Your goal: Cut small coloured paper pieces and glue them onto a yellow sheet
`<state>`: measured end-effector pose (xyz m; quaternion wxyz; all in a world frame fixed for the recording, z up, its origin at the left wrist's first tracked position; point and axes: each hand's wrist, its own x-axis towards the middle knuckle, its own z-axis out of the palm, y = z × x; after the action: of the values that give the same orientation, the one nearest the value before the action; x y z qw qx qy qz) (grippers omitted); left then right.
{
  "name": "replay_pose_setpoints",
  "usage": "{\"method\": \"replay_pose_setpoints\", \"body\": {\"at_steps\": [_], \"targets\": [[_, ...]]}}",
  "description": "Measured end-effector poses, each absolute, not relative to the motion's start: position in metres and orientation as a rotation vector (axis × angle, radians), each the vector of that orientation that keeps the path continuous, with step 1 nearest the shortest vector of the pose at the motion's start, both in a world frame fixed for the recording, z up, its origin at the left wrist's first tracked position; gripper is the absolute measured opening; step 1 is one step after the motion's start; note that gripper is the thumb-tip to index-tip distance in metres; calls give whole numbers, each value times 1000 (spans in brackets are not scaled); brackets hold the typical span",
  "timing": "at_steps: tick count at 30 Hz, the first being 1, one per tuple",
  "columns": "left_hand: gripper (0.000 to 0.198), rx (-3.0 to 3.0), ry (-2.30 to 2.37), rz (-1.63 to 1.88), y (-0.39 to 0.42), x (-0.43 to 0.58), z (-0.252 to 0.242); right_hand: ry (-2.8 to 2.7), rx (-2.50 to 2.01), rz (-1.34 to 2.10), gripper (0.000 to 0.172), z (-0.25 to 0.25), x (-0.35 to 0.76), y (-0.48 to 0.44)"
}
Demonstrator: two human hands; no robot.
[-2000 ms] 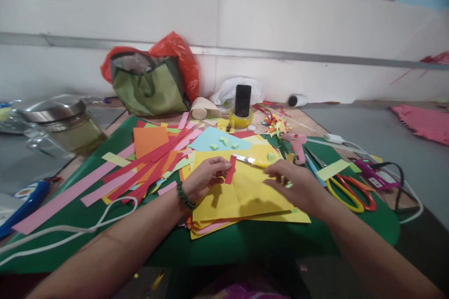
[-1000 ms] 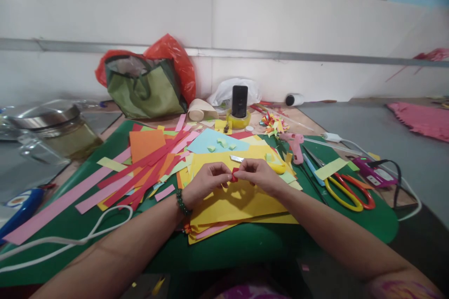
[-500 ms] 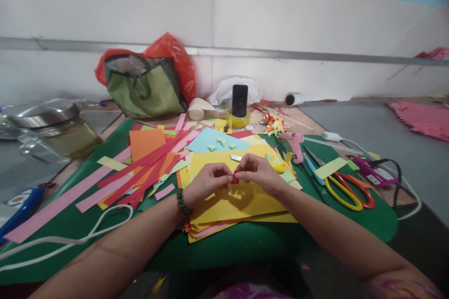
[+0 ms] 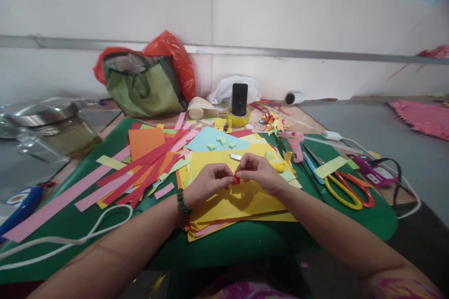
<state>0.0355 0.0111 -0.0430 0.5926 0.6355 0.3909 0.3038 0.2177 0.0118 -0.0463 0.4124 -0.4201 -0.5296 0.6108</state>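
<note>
A small piece of red paper (image 4: 237,178) is pinched between the fingertips of my left hand (image 4: 213,180) and my right hand (image 4: 257,172), so both hands are closed on it. They are held just above a stack of yellow paper sheets (image 4: 217,210). Behind my fingers lies a light blue sheet (image 4: 199,142) with several small pale green folded pieces (image 4: 221,141) on it. A yellow-handled cutter (image 4: 278,166) lies partly hidden behind my right hand, its blade showing to the left. My left wrist wears a green bead bracelet (image 4: 183,202).
Red, pink and orange paper strips (image 4: 150,168) spread to the left, with a white cable (image 4: 91,236) in front. To the right lie a pink glue gun (image 4: 295,144), scissors (image 4: 345,193) and a purple power strip (image 4: 375,172). A phone (image 4: 240,99) and glass jug (image 4: 52,126) stand farther back.
Both hands stay together over the yellow sheets. The red paper has turned slightly in my fingertips and more of it shows. Nothing else has visibly moved.
</note>
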Motion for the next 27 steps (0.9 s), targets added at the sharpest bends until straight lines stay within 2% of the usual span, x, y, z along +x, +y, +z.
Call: {"method": "replay_pose_setpoints", "body": {"at_steps": [11, 16, 19, 22, 24, 27], "targets": [[19, 1550, 918, 714, 8, 38, -45, -1344, -1010, 1557, 33, -48, 220, 13], [17, 1762, 1016, 702, 16, 27, -36, -1366, -1066, 1520, 32, -47, 222, 15], [17, 2009, 1324, 689, 34, -4, -19, -1379, -1151, 1418, 33, -46, 223, 17], [21, 2122, 1954, 504, 52, -42, -3, -1379, -1186, 1314, 36, -43, 226, 21], [27, 2098, 2069, 308, 60, -60, -2, -1396, -1193, 1257, 37, -38, 228, 26], [29, 2099, 2062, 242, 67, -72, -13, -1468, -1223, 1158, 35, -33, 228, 43]]}}
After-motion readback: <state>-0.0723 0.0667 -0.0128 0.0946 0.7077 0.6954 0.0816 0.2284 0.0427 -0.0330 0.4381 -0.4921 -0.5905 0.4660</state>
